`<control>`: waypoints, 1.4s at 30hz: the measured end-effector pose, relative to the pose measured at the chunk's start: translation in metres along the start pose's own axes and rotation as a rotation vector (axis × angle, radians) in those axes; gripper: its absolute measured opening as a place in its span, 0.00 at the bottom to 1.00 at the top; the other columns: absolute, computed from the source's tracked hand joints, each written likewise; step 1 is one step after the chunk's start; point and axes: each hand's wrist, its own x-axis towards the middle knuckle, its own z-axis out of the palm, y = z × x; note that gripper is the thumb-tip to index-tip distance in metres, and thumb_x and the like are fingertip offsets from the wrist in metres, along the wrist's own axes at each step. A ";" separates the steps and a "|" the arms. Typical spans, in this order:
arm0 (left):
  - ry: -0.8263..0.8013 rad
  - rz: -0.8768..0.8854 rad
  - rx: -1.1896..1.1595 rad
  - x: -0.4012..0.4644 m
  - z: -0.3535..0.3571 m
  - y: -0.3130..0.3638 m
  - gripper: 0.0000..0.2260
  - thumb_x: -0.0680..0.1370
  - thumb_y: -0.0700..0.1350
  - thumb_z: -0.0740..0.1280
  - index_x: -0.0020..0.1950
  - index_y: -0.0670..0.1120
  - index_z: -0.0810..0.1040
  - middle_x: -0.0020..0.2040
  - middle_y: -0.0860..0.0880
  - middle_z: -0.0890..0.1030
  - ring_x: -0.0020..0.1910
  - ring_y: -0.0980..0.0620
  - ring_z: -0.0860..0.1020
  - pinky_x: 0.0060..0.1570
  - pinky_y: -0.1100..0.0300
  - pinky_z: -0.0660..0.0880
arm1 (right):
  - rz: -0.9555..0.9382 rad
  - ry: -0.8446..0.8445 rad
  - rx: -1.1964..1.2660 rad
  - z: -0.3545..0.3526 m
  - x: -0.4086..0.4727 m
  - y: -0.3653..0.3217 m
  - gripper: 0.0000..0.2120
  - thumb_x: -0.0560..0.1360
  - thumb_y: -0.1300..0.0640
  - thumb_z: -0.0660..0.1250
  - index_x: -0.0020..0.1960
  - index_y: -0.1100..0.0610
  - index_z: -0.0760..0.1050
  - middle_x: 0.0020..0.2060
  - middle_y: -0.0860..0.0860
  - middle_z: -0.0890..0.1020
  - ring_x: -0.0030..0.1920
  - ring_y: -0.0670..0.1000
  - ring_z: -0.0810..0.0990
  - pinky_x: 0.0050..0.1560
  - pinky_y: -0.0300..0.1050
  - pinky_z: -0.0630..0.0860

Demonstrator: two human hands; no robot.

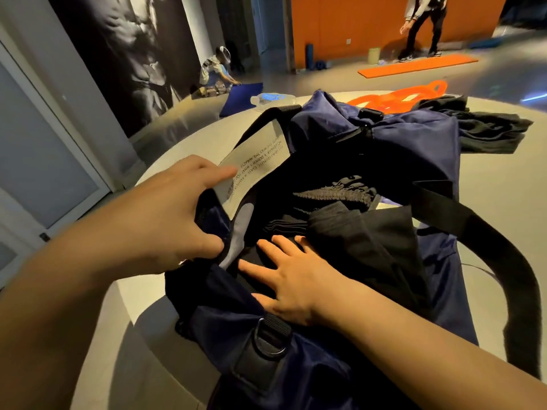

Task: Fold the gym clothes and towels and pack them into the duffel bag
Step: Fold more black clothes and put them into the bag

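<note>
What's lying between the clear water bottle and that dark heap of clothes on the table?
In the head view, the navy fabric duffel bag's far end and orange resistance bands lie between clear plastic bottle and dark clothes heap.

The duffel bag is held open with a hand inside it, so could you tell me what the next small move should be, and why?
Probably lift the right hand out and reach for the dark garment lying on the table beyond the duffel bag. The right hand lies flat on black clothes already inside, while the left hand grips the bag's edge, keeping the mouth open.
</note>
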 end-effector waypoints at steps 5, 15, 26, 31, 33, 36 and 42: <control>-0.027 -0.023 0.032 0.004 0.006 -0.010 0.42 0.69 0.46 0.75 0.76 0.61 0.56 0.69 0.62 0.60 0.58 0.61 0.65 0.47 0.69 0.66 | -0.005 -0.023 0.016 -0.003 0.001 0.001 0.29 0.78 0.33 0.45 0.77 0.38 0.43 0.78 0.52 0.43 0.77 0.54 0.38 0.73 0.57 0.38; 0.092 0.122 -0.296 0.000 0.067 -0.004 0.36 0.72 0.58 0.71 0.74 0.65 0.55 0.61 0.75 0.60 0.54 0.81 0.61 0.51 0.87 0.55 | 0.279 0.628 -0.001 -0.006 -0.095 0.027 0.23 0.69 0.40 0.59 0.59 0.50 0.76 0.60 0.54 0.77 0.63 0.56 0.73 0.68 0.59 0.62; 0.240 0.083 -0.624 -0.004 0.152 0.063 0.33 0.75 0.48 0.71 0.69 0.68 0.56 0.58 0.77 0.62 0.55 0.85 0.58 0.50 0.87 0.56 | 0.731 0.652 0.699 0.000 -0.166 0.064 0.35 0.70 0.41 0.69 0.71 0.37 0.56 0.56 0.41 0.72 0.56 0.48 0.75 0.51 0.42 0.68; 0.128 0.140 -0.703 -0.014 0.162 0.107 0.34 0.76 0.54 0.67 0.74 0.67 0.50 0.67 0.73 0.56 0.59 0.80 0.57 0.58 0.79 0.56 | 0.779 0.668 0.675 -0.018 -0.194 0.099 0.34 0.69 0.50 0.73 0.69 0.40 0.60 0.62 0.44 0.75 0.54 0.50 0.77 0.54 0.48 0.74; 0.157 0.171 -0.605 -0.013 0.158 0.112 0.30 0.75 0.57 0.67 0.72 0.68 0.57 0.69 0.70 0.53 0.64 0.71 0.59 0.62 0.72 0.58 | 0.737 0.704 0.611 -0.025 -0.201 0.099 0.32 0.70 0.53 0.73 0.68 0.39 0.61 0.56 0.42 0.76 0.50 0.48 0.77 0.47 0.42 0.73; 0.356 0.298 -0.549 -0.009 0.144 0.120 0.20 0.73 0.60 0.68 0.64 0.64 0.72 0.68 0.67 0.59 0.64 0.67 0.64 0.57 0.76 0.62 | 0.639 0.731 0.487 -0.037 -0.197 0.080 0.33 0.71 0.53 0.72 0.67 0.35 0.58 0.43 0.38 0.73 0.42 0.41 0.76 0.38 0.34 0.69; 0.243 0.211 -1.042 -0.004 0.123 0.119 0.20 0.70 0.66 0.66 0.59 0.63 0.75 0.47 0.62 0.81 0.48 0.64 0.80 0.44 0.73 0.73 | 0.279 0.676 0.819 -0.043 -0.175 0.028 0.41 0.70 0.61 0.72 0.67 0.28 0.56 0.52 0.38 0.76 0.53 0.43 0.80 0.53 0.44 0.78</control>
